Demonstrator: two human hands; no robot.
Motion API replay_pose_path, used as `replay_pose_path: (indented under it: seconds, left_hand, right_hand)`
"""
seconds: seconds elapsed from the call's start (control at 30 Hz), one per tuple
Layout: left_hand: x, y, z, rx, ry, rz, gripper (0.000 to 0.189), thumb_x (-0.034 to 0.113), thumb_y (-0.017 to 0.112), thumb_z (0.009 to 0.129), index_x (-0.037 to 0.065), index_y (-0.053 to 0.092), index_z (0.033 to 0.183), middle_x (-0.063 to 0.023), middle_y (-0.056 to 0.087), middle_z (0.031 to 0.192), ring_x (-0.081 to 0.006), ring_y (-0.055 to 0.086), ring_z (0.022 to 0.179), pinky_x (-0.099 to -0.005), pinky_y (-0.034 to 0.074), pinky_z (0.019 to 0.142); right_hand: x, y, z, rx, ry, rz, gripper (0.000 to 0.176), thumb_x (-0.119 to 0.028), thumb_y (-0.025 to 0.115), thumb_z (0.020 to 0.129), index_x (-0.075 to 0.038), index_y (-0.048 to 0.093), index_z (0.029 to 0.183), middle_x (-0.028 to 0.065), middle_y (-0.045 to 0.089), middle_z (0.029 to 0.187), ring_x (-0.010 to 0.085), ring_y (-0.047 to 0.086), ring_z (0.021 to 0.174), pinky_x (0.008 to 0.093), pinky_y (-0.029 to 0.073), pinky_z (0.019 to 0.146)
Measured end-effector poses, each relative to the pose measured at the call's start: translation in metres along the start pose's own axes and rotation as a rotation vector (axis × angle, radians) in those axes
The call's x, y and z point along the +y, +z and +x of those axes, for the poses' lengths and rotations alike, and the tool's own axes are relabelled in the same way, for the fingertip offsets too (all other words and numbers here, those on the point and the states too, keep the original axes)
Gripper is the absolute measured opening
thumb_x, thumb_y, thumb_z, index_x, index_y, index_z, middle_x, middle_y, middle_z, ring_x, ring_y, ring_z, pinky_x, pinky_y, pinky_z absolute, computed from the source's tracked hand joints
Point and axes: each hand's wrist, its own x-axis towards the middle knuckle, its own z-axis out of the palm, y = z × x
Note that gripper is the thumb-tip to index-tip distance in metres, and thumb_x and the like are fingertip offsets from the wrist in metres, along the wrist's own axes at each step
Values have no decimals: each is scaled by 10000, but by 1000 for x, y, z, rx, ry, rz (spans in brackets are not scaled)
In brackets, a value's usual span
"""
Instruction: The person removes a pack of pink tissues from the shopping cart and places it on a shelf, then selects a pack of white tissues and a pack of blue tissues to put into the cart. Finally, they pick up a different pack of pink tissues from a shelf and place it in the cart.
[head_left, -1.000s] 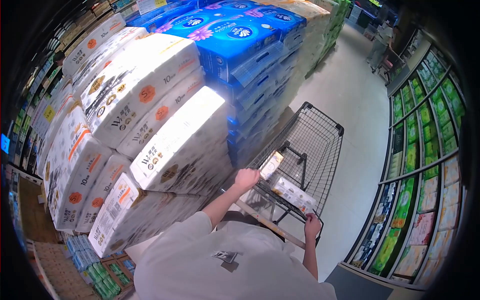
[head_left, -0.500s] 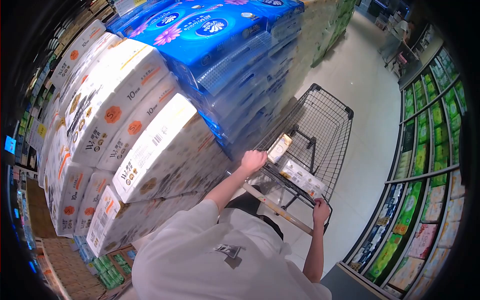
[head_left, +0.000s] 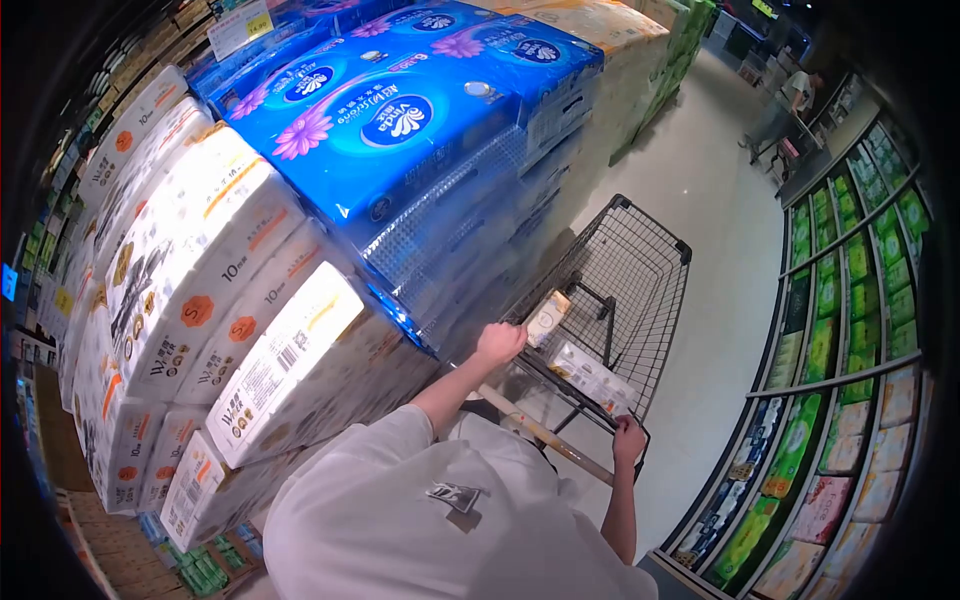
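Observation:
A black wire shopping cart (head_left: 655, 330) stands in front of me, its light handle bar (head_left: 535, 425) close to my body. My left hand (head_left: 500, 343) is closed on the near left corner of the cart's rim. My right hand (head_left: 629, 440) is closed on the near right corner; its fingertips are partly hidden. Inside the basket, by my left hand, lies a small cream and gold pack (head_left: 547, 318). Beside it is a longer white pack (head_left: 590, 375) with dark print, reaching toward my right hand.
Stacked white tissue packs (head_left: 250, 380) and blue Vinda packs (head_left: 400, 120) rise close on the left. Shelves of green and other coloured packs (head_left: 815, 430) line the right side. Pale aisle floor (head_left: 705, 200) runs ahead, where a person (head_left: 795, 100) stands far off.
The stacks on the left and the cart sit lower in view and slightly further left. Both hands keep their places on the cart.

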Motion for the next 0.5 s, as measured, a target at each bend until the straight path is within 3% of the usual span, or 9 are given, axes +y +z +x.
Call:
replay_pose_path:
  seconds: [0.5]
  left_hand:
    - [-15, -2, 62, -69, -55, -109, 529, 322, 426, 1000, 12, 723, 690, -235, 692, 708, -411, 706, 679, -499, 579, 701]
  right_hand:
    - [-23, 4, 64, -35, -12, -38, 206, -131, 558, 935, -135, 750, 1008, 116, 755, 925, 347, 717, 888, 459, 542, 772]
